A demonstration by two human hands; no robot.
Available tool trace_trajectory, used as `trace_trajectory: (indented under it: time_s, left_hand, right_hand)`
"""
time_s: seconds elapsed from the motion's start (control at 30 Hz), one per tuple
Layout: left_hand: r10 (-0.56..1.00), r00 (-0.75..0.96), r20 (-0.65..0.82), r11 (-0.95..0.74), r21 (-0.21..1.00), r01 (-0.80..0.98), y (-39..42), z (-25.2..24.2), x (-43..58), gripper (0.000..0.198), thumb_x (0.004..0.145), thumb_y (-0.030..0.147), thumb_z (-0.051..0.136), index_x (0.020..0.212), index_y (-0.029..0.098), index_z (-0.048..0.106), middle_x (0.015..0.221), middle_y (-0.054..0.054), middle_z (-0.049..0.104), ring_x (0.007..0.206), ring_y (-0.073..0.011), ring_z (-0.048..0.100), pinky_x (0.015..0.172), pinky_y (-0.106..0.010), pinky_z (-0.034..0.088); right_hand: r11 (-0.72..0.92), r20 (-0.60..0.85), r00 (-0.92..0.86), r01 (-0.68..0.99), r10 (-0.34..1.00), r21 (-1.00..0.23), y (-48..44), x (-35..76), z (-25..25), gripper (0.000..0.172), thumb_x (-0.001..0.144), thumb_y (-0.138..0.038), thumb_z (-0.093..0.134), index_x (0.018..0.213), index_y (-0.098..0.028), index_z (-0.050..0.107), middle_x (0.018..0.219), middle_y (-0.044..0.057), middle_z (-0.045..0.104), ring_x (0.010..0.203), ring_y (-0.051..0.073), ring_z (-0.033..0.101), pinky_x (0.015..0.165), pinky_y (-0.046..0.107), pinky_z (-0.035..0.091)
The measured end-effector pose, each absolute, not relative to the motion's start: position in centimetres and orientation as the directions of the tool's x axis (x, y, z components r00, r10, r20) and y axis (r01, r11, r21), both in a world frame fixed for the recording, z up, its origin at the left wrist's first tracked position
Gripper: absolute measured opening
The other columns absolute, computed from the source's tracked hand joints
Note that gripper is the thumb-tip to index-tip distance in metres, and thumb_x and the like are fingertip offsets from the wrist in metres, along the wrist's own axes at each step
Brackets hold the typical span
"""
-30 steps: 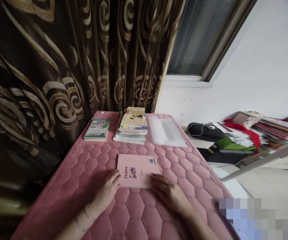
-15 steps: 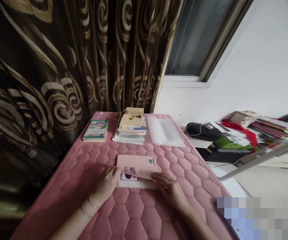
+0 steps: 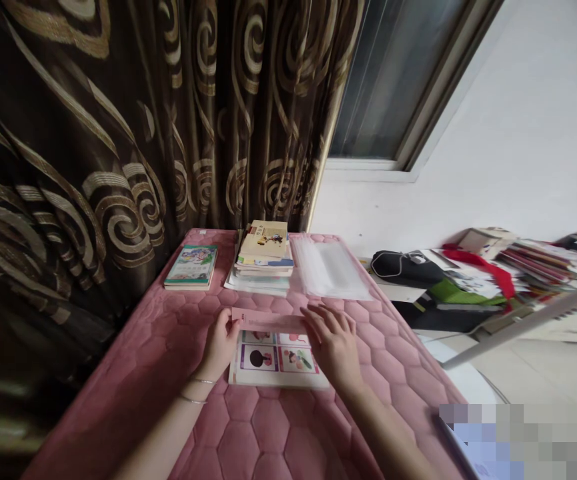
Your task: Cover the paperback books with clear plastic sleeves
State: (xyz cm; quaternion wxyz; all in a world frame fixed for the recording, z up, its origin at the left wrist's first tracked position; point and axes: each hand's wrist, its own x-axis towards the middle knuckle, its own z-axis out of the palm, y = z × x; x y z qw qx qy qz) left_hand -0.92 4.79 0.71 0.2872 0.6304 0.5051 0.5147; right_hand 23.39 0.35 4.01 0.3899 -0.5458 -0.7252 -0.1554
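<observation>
A book with a pink cover (image 3: 268, 322) lies on the pink quilted bed surface (image 3: 273, 427) in front of me. Its cover is raised and seen at a steep slant, baring a page (image 3: 278, 373) with framed colour pictures. My left hand (image 3: 221, 343), a thin bracelet at the wrist, pinches the cover's left end between thumb and fingers. At the cover's right end is my right hand (image 3: 333, 343), its fingers bent over the edge with the thumb hidden; it seems to grip the cover.
Behind the book stand a pile of books (image 3: 263, 257), a green-edged book (image 3: 191, 267) on the left and clear plastic sleeves (image 3: 333, 267) on the right. A dark patterned curtain (image 3: 133, 133) hangs along the left and back. Beyond the right edge are a black pouch (image 3: 405, 267) and stacked papers.
Both hands have moved away from me and up, lifting the book's cover. More of the pictured page below now shows. The view has tilted slightly.
</observation>
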Motion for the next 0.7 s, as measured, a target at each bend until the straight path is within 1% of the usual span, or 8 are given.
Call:
trace_trajectory:
  time_s: [0.1,0.17,0.27,0.37,0.43,0.5,0.6,0.7]
  left_hand:
    - [0.949,-0.101,0.3,-0.268,0.931,0.247,5.9,0.2,-0.7,0.021,0.077,0.033,0.06,0.092,0.02,0.053,0.085,-0.005,0.066,0.085,-0.0201,0.064,0.078,-0.031,0.049]
    - [0.952,-0.122,0.28,-0.251,0.944,0.213,6.4,-0.2,-0.6,0.028,0.074,0.033,0.064,0.095,0.019,0.051,0.084,-0.004,0.065,0.083,-0.0194,0.065,0.078,-0.031,0.049]
    - [0.956,-0.129,0.265,-0.24,0.954,0.179,6.8,-0.8,-0.4,0.032,0.073,0.032,0.065,0.098,0.019,0.049,0.079,-0.002,0.064,0.078,-0.0172,0.063,0.076,-0.03,0.048]
    - [0.965,-0.132,0.228,-0.206,0.966,0.159,6.8,-1.3,-0.1,0.033,0.072,0.033,0.064,0.096,0.019,0.048,0.076,-0.001,0.062,0.074,-0.0163,0.061,0.075,-0.03,0.047]
    - [0.974,-0.128,0.185,-0.168,0.977,0.133,6.8,-1.4,0.0,0.034,0.071,0.036,0.065,0.095,0.018,0.048,0.075,0.0,0.061,0.073,-0.0162,0.061,0.073,-0.03,0.047]
    - [0.982,-0.116,0.152,-0.139,0.984,0.108,7.1,-1.3,0.0,0.033,0.071,0.039,0.064,0.092,0.018,0.049,0.076,-0.001,0.061,0.074,-0.0164,0.061,0.072,-0.03,0.048]
    - [0.973,-0.158,0.17,-0.146,0.977,0.153,8.4,-0.6,-0.4,0.027,0.077,0.043,0.057,0.089,0.019,0.053,0.084,-0.003,0.062,0.081,-0.0173,0.061,0.076,-0.03,0.048]
    - [0.956,-0.219,0.197,-0.149,0.964,0.219,11.3,0.1,-1.0,0.02,0.08,0.038,0.053,0.083,0.018,0.055,0.086,-0.004,0.062,0.089,-0.0183,0.059,0.083,-0.03,0.045]
  right_hand:
    - [0.393,0.716,-0.21,0.914,0.666,-0.097,0.3,21.0,4.3,0.041,0.088,-0.012,0.045,0.125,-0.026,0.057,0.133,0.007,0.055,0.128,0.026,0.041,0.107,0.048,0.028]
    - [0.443,0.667,-0.303,0.895,0.681,-0.045,0.4,19.3,4.0,0.041,0.088,-0.015,0.046,0.127,-0.026,0.055,0.141,0.006,0.047,0.134,0.027,0.033,0.11,0.051,0.023]
    - [0.476,0.598,-0.387,0.879,0.702,0.011,0.8,17.4,3.0,0.038,0.09,-0.023,0.05,0.127,-0.026,0.055,0.148,0.006,0.037,0.138,0.029,0.026,0.111,0.056,0.02]
    - [0.478,0.56,-0.424,0.877,0.712,0.057,1.3,16.7,1.8,0.038,0.091,-0.027,0.048,0.129,-0.024,0.054,0.15,0.004,0.033,0.139,0.03,0.022,0.11,0.057,0.021]
    - [0.486,0.562,-0.444,0.87,0.698,0.084,1.5,16.7,1.1,0.04,0.092,-0.027,0.047,0.131,-0.021,0.052,0.15,0.004,0.034,0.14,0.03,0.022,0.11,0.057,0.023]
    - [0.489,0.561,-0.455,0.866,0.691,0.101,1.6,16.9,0.6,0.045,0.091,-0.024,0.047,0.136,-0.019,0.046,0.15,0.004,0.034,0.14,0.03,0.021,0.11,0.055,0.024]
    - [0.494,0.542,-0.468,0.862,0.698,0.109,1.8,17.1,0.2,0.056,0.088,-0.016,0.046,0.143,-0.017,0.035,0.152,0.005,0.029,0.14,0.031,0.021,0.11,0.055,0.026]
    - [0.507,0.552,-0.475,0.855,0.685,0.108,1.9,16.9,0.0,0.059,0.088,-0.013,0.044,0.146,-0.017,0.029,0.152,0.005,0.027,0.14,0.03,0.022,0.11,0.054,0.027]
